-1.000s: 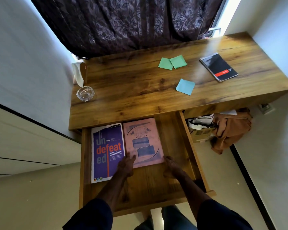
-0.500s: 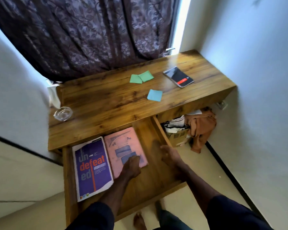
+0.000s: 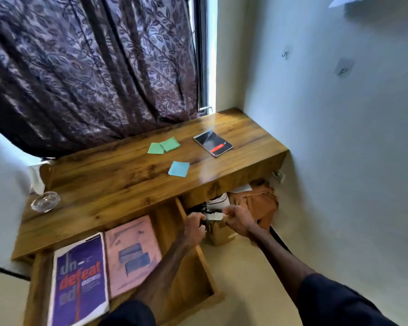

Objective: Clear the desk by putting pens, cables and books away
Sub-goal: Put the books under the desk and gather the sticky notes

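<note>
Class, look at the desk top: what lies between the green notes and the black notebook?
Nothing. In the head view, the stretch of desk between the green notes and the black notebook is bare wood.

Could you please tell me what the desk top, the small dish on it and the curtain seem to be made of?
The desk top looks like wood or wood-look laminate: brown grain, knots, slight sheen. The small dish seems clear glass; the desk shows through it. The curtain looks like patterned fabric, hanging in soft folds.
</note>
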Demonstrator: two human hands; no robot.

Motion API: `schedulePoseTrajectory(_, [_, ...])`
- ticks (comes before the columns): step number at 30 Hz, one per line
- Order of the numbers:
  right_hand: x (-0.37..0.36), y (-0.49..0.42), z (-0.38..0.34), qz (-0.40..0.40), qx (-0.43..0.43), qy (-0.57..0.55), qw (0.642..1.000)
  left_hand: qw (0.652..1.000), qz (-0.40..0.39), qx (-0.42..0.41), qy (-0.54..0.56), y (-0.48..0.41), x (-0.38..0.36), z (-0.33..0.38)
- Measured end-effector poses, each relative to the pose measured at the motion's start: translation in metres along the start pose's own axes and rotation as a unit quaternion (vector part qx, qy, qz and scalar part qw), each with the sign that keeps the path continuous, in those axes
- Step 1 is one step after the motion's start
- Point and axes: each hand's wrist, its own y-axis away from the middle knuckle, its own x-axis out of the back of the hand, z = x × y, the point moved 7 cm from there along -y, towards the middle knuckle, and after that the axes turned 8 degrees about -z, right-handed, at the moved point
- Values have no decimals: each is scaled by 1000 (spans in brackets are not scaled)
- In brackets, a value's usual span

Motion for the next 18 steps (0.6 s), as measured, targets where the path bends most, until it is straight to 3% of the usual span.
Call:
schedulePoseTrajectory(8, [99, -19, 91, -14, 10, 7, 1000, 997, 42, 6, 66, -62, -22, 100])
schedulePoseTrajectory(13, [148, -61, 86, -46, 37, 62, 996, 998, 26, 12, 57, -104, -11, 123])
schedulePoseTrajectory(18, [175, -113, 71, -46, 52, 50, 996, 996, 48, 41, 62, -160, 16, 116])
